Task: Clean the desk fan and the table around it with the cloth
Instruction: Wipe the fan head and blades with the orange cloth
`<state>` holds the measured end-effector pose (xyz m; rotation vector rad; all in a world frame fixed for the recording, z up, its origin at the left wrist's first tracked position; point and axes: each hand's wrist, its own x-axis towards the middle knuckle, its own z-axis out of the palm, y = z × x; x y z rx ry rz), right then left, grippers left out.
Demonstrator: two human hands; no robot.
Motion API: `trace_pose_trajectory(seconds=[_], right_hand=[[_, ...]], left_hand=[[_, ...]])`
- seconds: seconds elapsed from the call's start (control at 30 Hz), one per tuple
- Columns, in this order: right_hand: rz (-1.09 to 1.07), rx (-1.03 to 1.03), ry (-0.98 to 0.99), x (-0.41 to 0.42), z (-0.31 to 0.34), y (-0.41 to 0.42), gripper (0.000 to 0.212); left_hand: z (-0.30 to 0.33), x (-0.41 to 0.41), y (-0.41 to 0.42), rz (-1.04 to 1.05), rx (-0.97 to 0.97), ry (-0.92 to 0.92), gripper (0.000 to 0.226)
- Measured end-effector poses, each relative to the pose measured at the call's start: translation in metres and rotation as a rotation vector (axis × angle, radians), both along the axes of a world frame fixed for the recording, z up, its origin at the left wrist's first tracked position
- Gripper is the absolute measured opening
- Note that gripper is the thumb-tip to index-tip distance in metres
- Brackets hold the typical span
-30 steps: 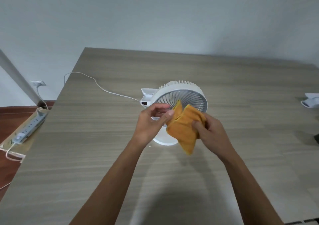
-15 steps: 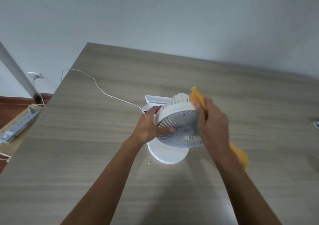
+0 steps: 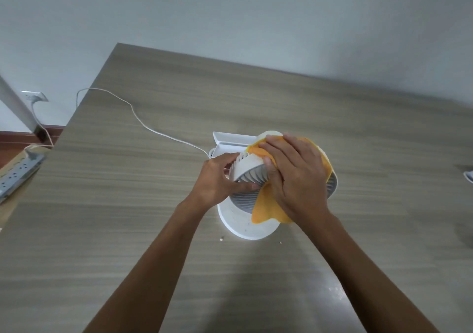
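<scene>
Two hands work the desk fan (image 3: 252, 165) mid-table: the left hand (image 3: 222, 179) grips its grille rim, the right hand (image 3: 294, 176) presses the orange cloth (image 3: 266, 208) over the housing. Crumbs (image 3: 221, 238) and the wooden table (image 3: 128, 204) look unwiped yet.

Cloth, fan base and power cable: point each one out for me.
cloth (image 3: 266, 211), head view, on the orange flap hanging below the right hand.
fan base (image 3: 240, 226), head view, on the round white foot.
power cable (image 3: 143, 124), head view, on its mid run across the table.
</scene>
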<state>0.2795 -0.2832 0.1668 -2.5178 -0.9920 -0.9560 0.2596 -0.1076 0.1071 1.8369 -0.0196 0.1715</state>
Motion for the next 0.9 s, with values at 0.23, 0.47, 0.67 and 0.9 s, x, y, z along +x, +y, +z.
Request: trace_pose_trajectory(seconds=[0.23,0.47,0.67,0.9], right_hand=[[0.242,-0.149,0.123,0.015,0.017,-0.024,0.033],[0.105,0.322,0.683,0.002,0.045,-0.050,0.030],[-0.173,0.945,0.818,-0.009,0.070,-0.054,0.047],[-0.216,1.430,0.751,0.013,0.089,-0.017,0.020]], left_hand=[[-0.002,0.002,0.002,-0.016,0.033,0.012,0.072],[0.004,0.001,-0.003,-0.027,0.050,0.016,0.074],[0.006,-0.003,-0.005,-0.011,0.065,0.045,0.078],[0.005,-0.005,-0.008,0.008,0.087,0.065,0.082]])
